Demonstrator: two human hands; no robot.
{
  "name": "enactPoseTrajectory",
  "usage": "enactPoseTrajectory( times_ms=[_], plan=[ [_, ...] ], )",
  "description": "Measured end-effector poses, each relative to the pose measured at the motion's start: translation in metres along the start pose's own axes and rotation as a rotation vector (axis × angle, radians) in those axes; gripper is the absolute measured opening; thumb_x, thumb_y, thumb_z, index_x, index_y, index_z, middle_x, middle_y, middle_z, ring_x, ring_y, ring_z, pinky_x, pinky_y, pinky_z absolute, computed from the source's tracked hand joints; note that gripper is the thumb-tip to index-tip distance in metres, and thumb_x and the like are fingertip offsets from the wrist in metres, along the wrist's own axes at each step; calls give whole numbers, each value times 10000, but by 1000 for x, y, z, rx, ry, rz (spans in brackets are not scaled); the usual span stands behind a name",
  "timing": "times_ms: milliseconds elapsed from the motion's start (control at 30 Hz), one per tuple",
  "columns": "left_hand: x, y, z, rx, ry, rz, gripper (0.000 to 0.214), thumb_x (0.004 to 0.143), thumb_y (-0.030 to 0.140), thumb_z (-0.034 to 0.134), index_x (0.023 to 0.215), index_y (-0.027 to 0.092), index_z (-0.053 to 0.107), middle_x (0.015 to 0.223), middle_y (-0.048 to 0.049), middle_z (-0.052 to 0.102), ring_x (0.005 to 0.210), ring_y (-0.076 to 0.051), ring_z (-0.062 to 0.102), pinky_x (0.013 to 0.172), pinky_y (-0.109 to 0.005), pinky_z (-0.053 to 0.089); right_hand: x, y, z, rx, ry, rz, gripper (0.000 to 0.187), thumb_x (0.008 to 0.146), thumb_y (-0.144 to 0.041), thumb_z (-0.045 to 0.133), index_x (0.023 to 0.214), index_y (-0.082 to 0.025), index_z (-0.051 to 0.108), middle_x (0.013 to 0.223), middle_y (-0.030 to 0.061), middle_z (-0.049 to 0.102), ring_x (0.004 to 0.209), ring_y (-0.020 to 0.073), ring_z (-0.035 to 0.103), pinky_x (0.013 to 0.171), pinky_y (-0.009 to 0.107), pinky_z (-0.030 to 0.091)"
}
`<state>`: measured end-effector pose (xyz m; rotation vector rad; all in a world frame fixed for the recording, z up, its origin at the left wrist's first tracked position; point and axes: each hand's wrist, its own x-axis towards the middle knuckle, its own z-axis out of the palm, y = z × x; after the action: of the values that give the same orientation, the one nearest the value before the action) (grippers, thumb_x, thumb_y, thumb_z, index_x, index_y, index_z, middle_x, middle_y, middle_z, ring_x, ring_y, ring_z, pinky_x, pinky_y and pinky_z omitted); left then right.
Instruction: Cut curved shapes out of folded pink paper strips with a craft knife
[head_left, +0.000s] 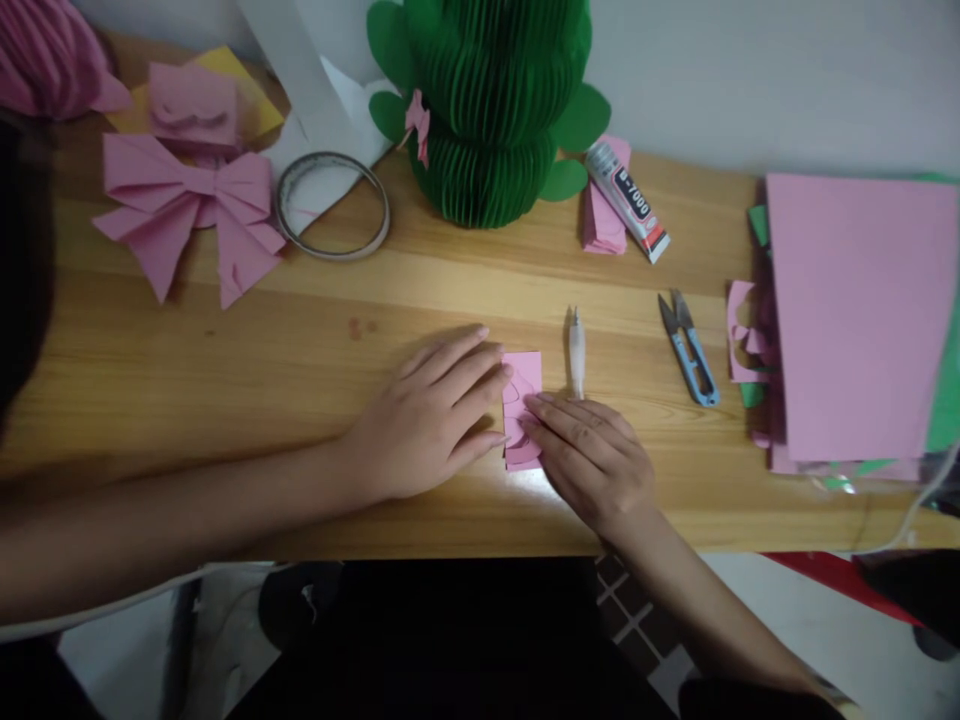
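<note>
A small stack of pink paper pieces lies on the wooden table near its front edge. My left hand lies flat with fingers stretched, its fingertips on the stack's left edge. My right hand also lies flat, fingers together, pressing on the stack's lower right part. Curved lines show on the top piece. Neither hand grips anything.
A white pen and blue snips lie right of the stack. Farther back are a glue tube, a green honeycomb paper cactus, a tape roll and a pink paper bow. Pink sheets are stacked at right.
</note>
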<state>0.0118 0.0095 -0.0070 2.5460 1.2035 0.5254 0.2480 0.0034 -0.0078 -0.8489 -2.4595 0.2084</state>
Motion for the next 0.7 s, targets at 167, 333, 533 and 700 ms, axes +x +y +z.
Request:
enactPoseTrajectory(
  times_ms=[167, 333, 533, 700],
  plan=[
    [0, -1, 0, -53, 6, -26, 419, 978, 342, 501, 1291, 78, 588, 1388, -207, 564, 1388, -364, 417, 1101, -556, 411, 0, 0, 0, 5, -3, 7, 282, 889, -73, 613, 1150, -147, 686, 1155, 120, 747, 1110, 214, 697, 929, 383, 577],
    [0, 0, 0, -38, 24, -31, 401, 984, 339, 493, 1273, 80, 596, 1390, -207, 561, 1383, -352, 431, 1094, -541, 419, 1, -1, 0, 16, 8, 9, 253, 872, -60, 635, 1111, -121, 693, 1131, 141, 752, 1096, 224, 704, 917, 379, 580],
    [0, 0, 1, -98, 23, -68, 364, 960, 269, 539, 1272, 93, 604, 1391, -216, 551, 1386, -354, 428, 1100, -555, 402, 0, 0, 0, 26, 12, 11, 303, 886, -68, 616, 1172, -149, 680, 1140, 129, 751, 1096, 224, 705, 911, 384, 582],
    [1, 0, 1, -68, 26, -71, 356, 967, 276, 519, 1269, 108, 603, 1394, -208, 551, 1386, -345, 432, 1093, -554, 412, 0, 0, 1, 26, 19, 14, 320, 881, -66, 623, 1185, -150, 676, 1133, 123, 754, 1095, 221, 705, 918, 374, 580]
  ],
)
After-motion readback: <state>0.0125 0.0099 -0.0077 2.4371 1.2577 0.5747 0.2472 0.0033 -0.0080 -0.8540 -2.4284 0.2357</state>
